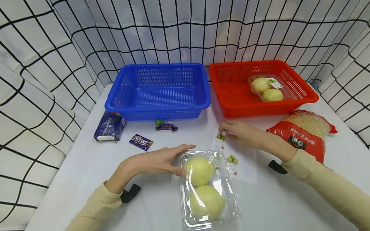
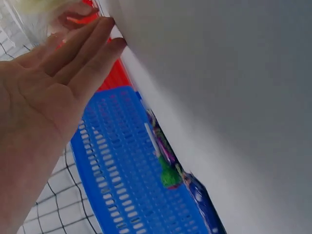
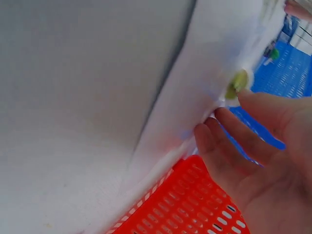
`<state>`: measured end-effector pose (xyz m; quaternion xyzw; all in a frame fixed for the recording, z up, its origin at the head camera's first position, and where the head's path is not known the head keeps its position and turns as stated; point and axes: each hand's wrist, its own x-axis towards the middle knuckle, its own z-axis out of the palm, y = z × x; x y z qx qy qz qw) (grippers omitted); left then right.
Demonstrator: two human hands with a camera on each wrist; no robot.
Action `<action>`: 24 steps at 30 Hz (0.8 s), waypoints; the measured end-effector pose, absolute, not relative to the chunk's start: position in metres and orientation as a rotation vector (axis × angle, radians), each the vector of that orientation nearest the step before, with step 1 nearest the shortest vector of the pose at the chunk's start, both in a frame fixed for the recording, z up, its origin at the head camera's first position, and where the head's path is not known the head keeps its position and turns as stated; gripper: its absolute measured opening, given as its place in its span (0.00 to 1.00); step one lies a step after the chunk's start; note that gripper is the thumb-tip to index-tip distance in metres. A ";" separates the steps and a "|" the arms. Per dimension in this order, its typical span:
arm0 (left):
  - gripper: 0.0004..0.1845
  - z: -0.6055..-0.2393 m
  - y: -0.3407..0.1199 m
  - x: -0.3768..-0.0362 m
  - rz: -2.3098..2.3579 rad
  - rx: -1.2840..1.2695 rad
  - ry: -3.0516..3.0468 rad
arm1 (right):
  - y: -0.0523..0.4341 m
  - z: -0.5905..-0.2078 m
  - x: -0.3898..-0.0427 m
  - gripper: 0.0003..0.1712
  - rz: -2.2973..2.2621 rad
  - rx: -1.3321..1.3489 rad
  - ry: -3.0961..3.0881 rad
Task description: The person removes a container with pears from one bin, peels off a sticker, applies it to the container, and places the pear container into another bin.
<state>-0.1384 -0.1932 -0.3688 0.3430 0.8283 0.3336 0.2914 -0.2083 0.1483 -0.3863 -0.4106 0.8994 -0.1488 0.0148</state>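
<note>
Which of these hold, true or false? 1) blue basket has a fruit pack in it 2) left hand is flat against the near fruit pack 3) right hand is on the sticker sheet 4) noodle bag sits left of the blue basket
1) False. The blue basket holds nothing visible; the second fruit pack lies in the red basket.
2) True. The left hand rests with straight fingers against the clear fruit pack.
3) True. The right hand touches the sticker sheet.
4) False. The noodle bag lies on the right, in front of the red basket.
</note>
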 end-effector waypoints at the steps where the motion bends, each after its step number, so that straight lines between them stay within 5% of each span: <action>1: 0.50 -0.369 -0.191 -0.138 0.877 0.918 2.207 | 0.147 -0.386 -0.210 0.12 -0.464 -1.286 2.810; 17: 0.46 -0.369 -0.185 -0.130 0.865 0.826 2.190 | 0.170 -0.380 -0.209 0.12 -0.743 -1.298 2.706; 24: 0.45 -0.370 -0.188 -0.133 0.872 0.846 2.185 | 0.184 -0.362 -0.196 0.10 -0.905 -1.070 2.555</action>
